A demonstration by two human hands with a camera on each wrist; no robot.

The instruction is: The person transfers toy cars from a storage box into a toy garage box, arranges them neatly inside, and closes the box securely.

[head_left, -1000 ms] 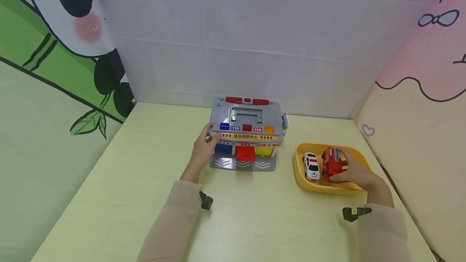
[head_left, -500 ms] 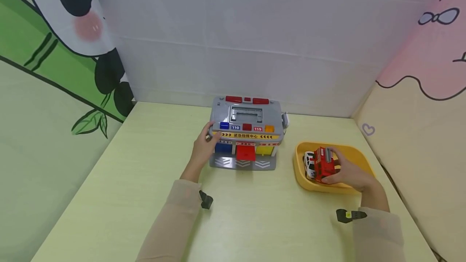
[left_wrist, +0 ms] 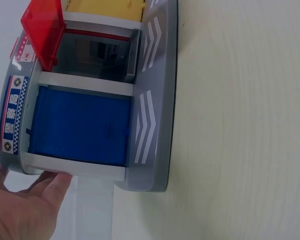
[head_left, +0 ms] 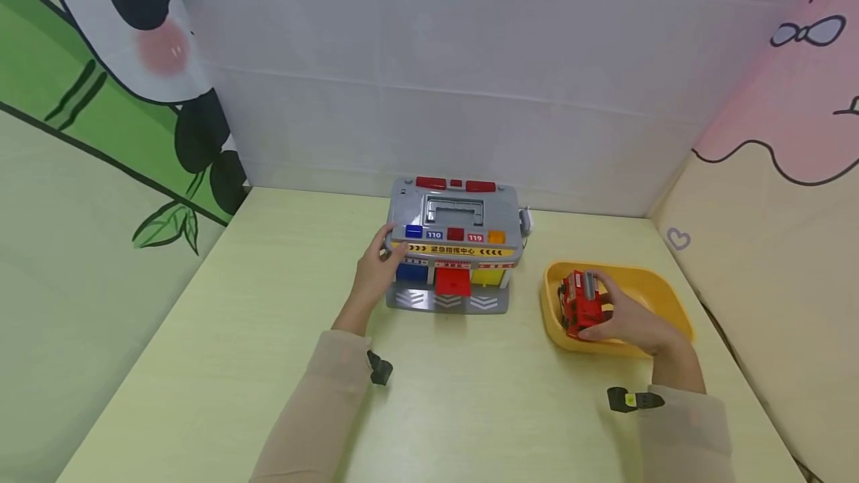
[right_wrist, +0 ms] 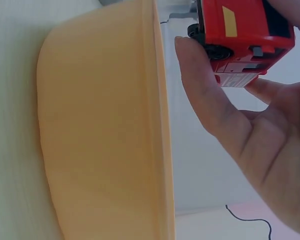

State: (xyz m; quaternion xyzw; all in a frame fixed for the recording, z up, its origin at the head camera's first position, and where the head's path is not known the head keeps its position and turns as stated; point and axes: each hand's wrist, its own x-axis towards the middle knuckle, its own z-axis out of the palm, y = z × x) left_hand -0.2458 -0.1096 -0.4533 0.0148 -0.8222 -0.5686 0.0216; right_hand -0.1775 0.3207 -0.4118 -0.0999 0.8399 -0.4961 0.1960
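Note:
My left hand (head_left: 374, 274) grips the front left corner of a grey toy rescue station (head_left: 409, 207), thumb on the roof edge and fingers against the side wall. In the left wrist view, the red door (left_wrist: 46, 30) is swung up over an open middle bay. A blue door (left_wrist: 80, 125) fills the bay nearest this hand. My right hand (head_left: 631, 321) holds a red toy fire truck (head_left: 581, 305) between thumb and fingers, above the left part of a yellow tray (head_left: 661, 297). In the right wrist view, the truck is higher than the tray rim (right_wrist: 157, 120).
The station stands on a pale table (head_left: 268, 319) close to the white back wall (head_left: 470, 133). A small grey part (head_left: 526, 222) sticks out from its right side. Printed side walls flank the table. The tray's tall side faces my right wrist.
My right hand has moved left with the fire truck inside the tray's outline, and the truck now covers the white toy police car. My left hand and the station have stayed put.

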